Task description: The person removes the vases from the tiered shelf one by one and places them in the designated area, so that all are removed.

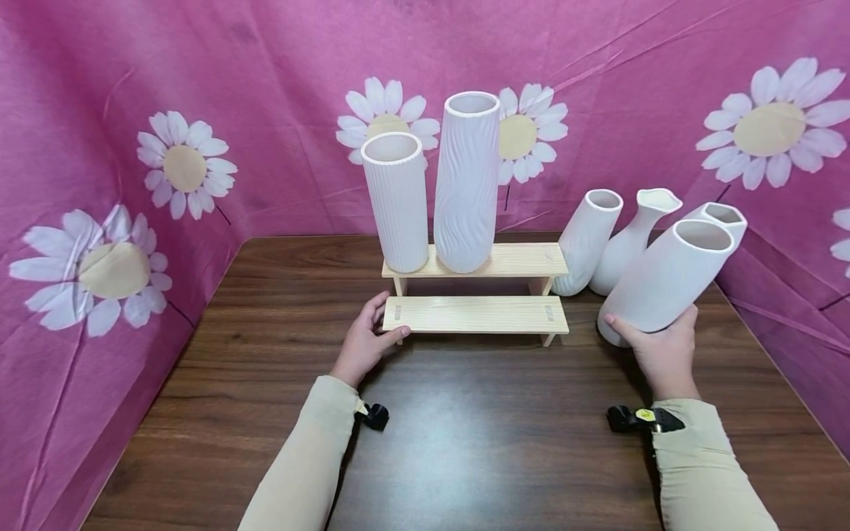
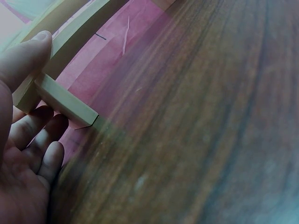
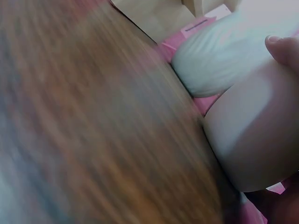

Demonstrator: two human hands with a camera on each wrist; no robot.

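My left hand (image 1: pixel 365 343) grips the left end of a two-step pale wooden stand (image 1: pixel 474 315) at its lower step. In the left wrist view the thumb (image 2: pixel 39 46) lies over the board's edge, with fingers curled below near the stand's leg (image 2: pixel 67 102). A smooth white vase (image 1: pixel 654 291) is in my right hand (image 1: pixel 667 358), thumb on its near side, its base close to the table. On the upper step stand a ribbed white vase (image 1: pixel 398 210) and a taller wavy-textured one (image 1: pixel 467 188).
Behind the held vase, at the right, are a textured white vase (image 1: pixel 586 243), a flared-neck one (image 1: pixel 631 247) and another with an angular rim (image 1: pixel 729 214). The brown wooden table (image 1: pixel 438 442) is bounded by a pink flowered cloth (image 1: pixel 285 133).
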